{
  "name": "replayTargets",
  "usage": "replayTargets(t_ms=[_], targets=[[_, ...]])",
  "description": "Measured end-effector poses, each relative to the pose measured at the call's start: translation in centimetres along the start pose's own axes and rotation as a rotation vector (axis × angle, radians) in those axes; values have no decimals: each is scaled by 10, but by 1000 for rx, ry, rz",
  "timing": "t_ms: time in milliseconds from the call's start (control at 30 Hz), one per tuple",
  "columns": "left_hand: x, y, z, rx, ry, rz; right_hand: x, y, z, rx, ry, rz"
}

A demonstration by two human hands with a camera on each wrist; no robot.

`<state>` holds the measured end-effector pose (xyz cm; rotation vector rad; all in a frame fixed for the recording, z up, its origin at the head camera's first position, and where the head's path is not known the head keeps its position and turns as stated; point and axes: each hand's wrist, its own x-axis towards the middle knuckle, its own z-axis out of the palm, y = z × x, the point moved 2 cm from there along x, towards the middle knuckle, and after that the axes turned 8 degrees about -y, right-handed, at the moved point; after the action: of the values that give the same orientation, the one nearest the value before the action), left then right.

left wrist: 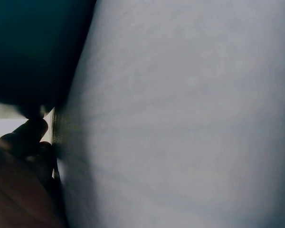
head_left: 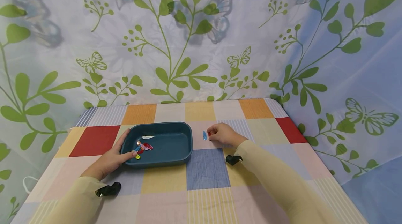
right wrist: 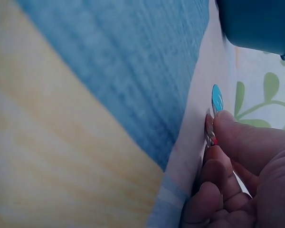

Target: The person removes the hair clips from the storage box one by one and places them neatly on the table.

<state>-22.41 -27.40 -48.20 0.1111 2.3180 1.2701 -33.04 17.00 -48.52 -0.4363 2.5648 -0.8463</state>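
Note:
A dark teal tray sits on the patchwork cloth. My left hand holds its left end, thumb over the rim at the near corner and fingers along the outer wall. Inside lie a white snap hair clip and a small pile of coloured hair clips. To the right of the tray my right hand pinches a red hair clip between thumb and fingertips, low over the cloth. Beside those fingertips lies a blue hair clip. The left wrist view is dark and blurred, showing curled fingers by the tray wall.
The table is covered by a checked patchwork cloth. Behind and to the right hangs a curtain with green leaves and butterflies. A white cord loop shows at the left edge. Black camera mounts are on both wrists.

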Motion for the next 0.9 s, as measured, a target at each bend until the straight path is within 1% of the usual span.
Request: replayTargets(t_ms=[167,367,433,600,733,900], targets=[[-1,-1,-1,1,2,-2,1,0,-4,53,-15,-23],[-1,1,-2,-4,0,2,1,-13,-16,68,6,-33],[-1,1,-1,-3,1,6,1,-20,-20,68,17,-49],[-1,2,-1,1,4,9,4,-43,-28,67,48,-123],[0,2,-1,2,3,5,6,-65,-29,92,39,-178],[0,0,-1,4,1,-5,9,-89,-24,104,11,-215]])
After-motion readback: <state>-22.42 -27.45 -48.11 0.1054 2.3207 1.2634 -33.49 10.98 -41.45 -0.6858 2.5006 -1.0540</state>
